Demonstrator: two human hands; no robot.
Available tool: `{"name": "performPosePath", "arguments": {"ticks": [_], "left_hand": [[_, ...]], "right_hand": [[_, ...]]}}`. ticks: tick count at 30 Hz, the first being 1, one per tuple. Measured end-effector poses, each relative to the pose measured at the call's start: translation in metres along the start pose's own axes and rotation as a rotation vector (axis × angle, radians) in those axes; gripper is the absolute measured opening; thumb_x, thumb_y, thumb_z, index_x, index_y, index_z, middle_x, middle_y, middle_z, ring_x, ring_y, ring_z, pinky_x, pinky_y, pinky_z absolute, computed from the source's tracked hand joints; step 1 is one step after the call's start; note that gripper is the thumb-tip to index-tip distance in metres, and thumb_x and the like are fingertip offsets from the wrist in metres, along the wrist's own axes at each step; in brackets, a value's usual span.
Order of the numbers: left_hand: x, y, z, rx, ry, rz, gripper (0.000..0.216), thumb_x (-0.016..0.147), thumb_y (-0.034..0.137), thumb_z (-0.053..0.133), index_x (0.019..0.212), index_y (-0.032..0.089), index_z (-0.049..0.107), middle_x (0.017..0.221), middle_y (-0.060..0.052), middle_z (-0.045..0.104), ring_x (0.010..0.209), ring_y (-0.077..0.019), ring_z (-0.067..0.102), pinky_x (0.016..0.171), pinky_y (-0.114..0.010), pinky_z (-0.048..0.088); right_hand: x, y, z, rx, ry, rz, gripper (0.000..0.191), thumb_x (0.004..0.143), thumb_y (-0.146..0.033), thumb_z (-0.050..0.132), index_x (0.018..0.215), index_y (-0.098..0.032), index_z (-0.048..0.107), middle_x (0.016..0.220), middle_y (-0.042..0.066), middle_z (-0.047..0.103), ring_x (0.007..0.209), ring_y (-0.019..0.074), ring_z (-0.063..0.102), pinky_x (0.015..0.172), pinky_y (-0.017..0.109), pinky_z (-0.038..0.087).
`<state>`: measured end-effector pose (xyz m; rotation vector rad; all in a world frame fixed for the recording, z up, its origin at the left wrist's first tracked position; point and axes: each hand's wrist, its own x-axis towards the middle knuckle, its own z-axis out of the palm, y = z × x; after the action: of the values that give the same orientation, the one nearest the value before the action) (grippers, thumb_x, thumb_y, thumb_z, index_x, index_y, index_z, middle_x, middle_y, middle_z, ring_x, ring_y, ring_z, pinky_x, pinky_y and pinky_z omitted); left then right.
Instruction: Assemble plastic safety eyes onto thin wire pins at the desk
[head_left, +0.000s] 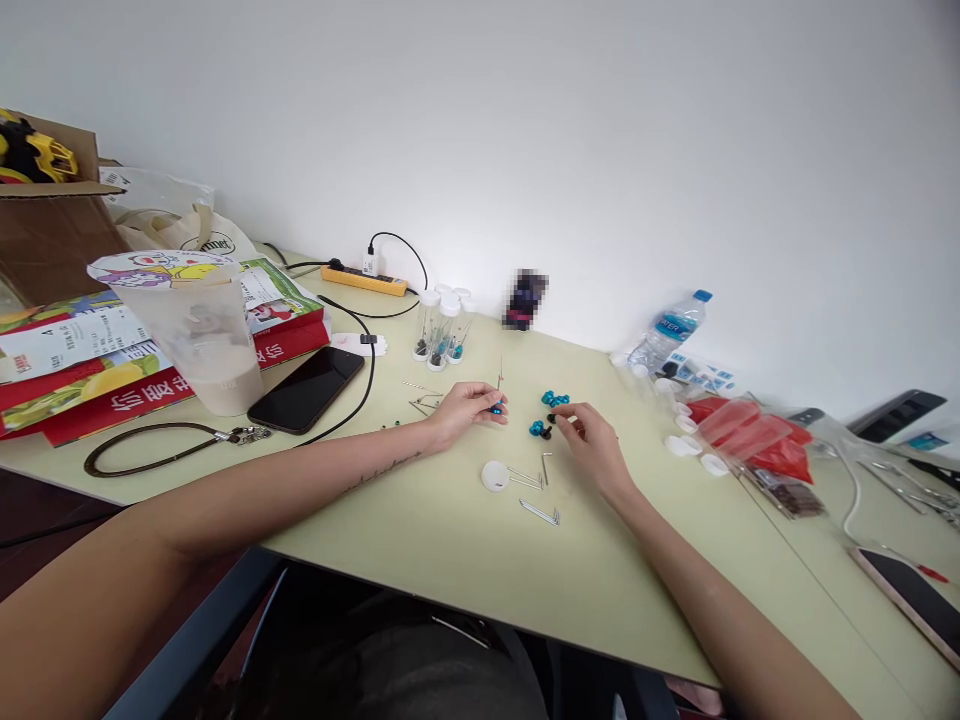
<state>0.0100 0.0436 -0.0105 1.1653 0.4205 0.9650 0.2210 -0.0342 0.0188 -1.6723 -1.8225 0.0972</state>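
Note:
My left hand (469, 412) is closed around a small blue metallic part (496, 408), with a thin rod (500, 374) standing up from it. To the right, the fingertips of my right hand (589, 440) pinch a small black part (552, 418). Just left of those fingertips lie blue and black pieces (537, 428), with another blue cluster (556, 398) behind them. Nearer to me are a round white cap (495, 476) and several L-shaped hex keys (540, 512). Thin metal pins (424, 402) rest left of my left hand.
Clear tubes with white caps (448, 325) stand behind my left hand. A lidded drink cup (217, 360), a phone (307, 390) and a strap (112, 450) are at left. On the right are a water bottle (671, 330), red plastic packaging (772, 455) and another phone (911, 600).

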Motion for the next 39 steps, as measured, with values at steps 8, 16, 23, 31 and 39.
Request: {"name": "performPosePath", "arguments": {"ticks": [8,16,23,31,39], "left_hand": [[-0.004,0.002,0.003,0.081,-0.060,0.024,0.027,0.064,0.026,0.073,0.083,0.012,0.060,0.084,-0.004,0.059,0.076,-0.0179,0.064,0.082,-0.036,0.045],[-0.008,0.008,0.007,0.175,-0.073,0.012,0.028,0.064,0.027,0.073,0.085,0.012,0.062,0.087,-0.008,0.063,0.079,-0.0162,0.060,0.074,-0.030,0.046],[-0.007,0.008,0.008,0.219,-0.068,0.029,0.026,0.063,0.027,0.072,0.082,0.012,0.063,0.083,-0.006,0.063,0.067,-0.0115,0.056,0.059,-0.024,0.043],[-0.001,0.001,0.001,-0.100,-0.001,0.012,0.026,0.064,0.026,0.074,0.082,0.011,0.062,0.082,-0.005,0.063,0.077,-0.0150,0.062,0.085,-0.036,0.045],[0.001,-0.001,-0.001,-0.133,0.121,-0.015,0.027,0.061,0.024,0.076,0.081,0.010,0.064,0.079,-0.006,0.066,0.071,-0.0125,0.062,0.082,-0.034,0.046]], "right_hand": [[0.001,0.013,0.007,-0.104,-0.179,0.004,0.013,0.079,-0.028,0.050,0.085,-0.024,0.060,0.090,0.001,0.059,0.065,0.0140,0.053,0.062,0.029,0.041],[0.004,0.018,0.008,-0.040,-0.199,0.072,0.016,0.076,-0.033,0.053,0.086,-0.023,0.061,0.087,0.002,0.060,0.069,0.0158,0.055,0.063,0.029,0.042],[0.002,0.007,0.005,0.089,-0.076,0.145,0.019,0.077,-0.036,0.052,0.088,-0.021,0.058,0.077,0.002,0.062,0.068,0.0161,0.057,0.061,0.028,0.043],[-0.017,-0.046,0.016,0.300,-0.117,-0.032,0.024,0.083,-0.041,0.048,0.093,-0.023,0.061,0.079,0.003,0.062,0.067,0.0158,0.054,0.061,0.028,0.043],[0.003,-0.042,0.046,0.640,-0.128,0.151,0.036,0.084,-0.051,0.042,0.077,-0.017,0.055,0.062,0.000,0.050,0.053,0.0112,0.042,0.047,0.023,0.038]]}}
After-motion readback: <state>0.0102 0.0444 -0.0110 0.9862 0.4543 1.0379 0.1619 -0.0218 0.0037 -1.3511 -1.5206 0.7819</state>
